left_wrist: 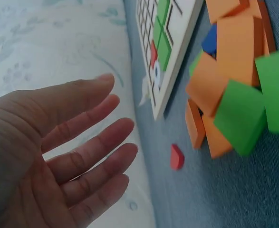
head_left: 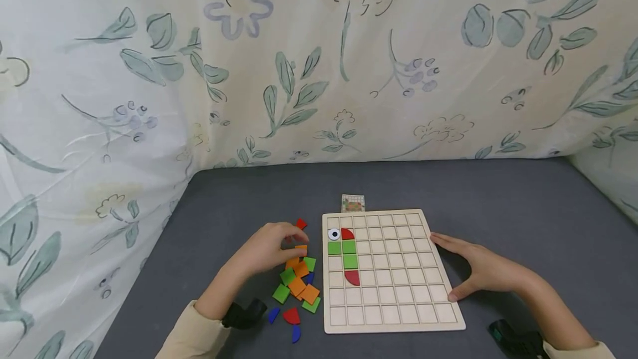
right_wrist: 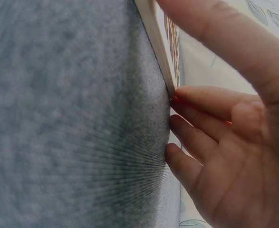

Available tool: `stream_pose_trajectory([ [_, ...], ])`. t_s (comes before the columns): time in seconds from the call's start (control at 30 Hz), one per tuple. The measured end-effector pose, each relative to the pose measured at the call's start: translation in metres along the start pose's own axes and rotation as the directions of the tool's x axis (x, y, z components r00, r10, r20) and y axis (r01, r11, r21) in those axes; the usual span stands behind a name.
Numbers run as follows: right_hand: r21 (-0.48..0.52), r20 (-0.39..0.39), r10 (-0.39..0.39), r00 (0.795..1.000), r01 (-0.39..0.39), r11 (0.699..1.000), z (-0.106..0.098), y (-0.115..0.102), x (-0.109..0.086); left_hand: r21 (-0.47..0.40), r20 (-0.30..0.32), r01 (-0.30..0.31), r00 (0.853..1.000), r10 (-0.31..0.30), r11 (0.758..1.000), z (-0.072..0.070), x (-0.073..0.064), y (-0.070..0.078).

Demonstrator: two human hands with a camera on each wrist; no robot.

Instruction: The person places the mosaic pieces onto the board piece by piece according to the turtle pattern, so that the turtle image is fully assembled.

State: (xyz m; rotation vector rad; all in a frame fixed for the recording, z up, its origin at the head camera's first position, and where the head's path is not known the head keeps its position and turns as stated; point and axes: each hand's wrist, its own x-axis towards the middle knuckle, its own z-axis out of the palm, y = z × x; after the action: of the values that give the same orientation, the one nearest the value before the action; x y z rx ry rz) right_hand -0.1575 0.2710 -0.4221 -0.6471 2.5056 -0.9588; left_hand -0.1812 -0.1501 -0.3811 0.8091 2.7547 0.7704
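A pale wooden grid board lies on the table. In its left columns sit a white eye tile, red quarter-round pieces and three green squares. Left of the board my left hand hovers over the far end of a heap of loose pieces, fingers loosely bent. The left wrist view shows nothing between its thumb and fingers. Orange squares and green squares overlap in that heap. My right hand touches the board's right edge with spread thumb and fingers.
A small patterned card lies at the board's far edge. One red piece is beyond the heap; blue pieces and a red quarter-round lie nearer. A floral curtain hangs behind the dark grey table.
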Motion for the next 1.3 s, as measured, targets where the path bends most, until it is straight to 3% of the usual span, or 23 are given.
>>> stream_pose_trajectory([
  [0.2,-0.002,-0.009,-0.009,1.0,0.009,1.0,0.0,0.0,-0.002,0.022,-0.031,-0.004,1.0,0.005,1.0,-0.003,0.001,-0.009],
  [0.47,0.005,-0.019,-0.013,1.0,0.014,1.0,-0.001,-0.001,-0.005,0.04,-0.069,0.067,0.996,-0.064,0.997,-0.004,0.017,-0.018],
  [0.83,-0.011,-0.027,-0.016,1.0,0.016,1.0,-0.001,-0.003,-0.004,0.113,-0.126,0.176,0.979,-0.161,0.978,0.004,0.046,-0.029],
  [1.1,-0.001,-0.004,-0.006,1.0,0.006,1.0,-0.002,-0.004,-0.001,0.14,-0.143,0.266,0.959,-0.246,0.954,0.012,0.055,-0.04],
  [1.3,0.004,-0.001,-0.006,1.0,0.006,1.0,-0.003,-0.003,-0.001,0.118,-0.158,0.282,0.952,-0.262,0.952,0.017,0.059,-0.043],
])
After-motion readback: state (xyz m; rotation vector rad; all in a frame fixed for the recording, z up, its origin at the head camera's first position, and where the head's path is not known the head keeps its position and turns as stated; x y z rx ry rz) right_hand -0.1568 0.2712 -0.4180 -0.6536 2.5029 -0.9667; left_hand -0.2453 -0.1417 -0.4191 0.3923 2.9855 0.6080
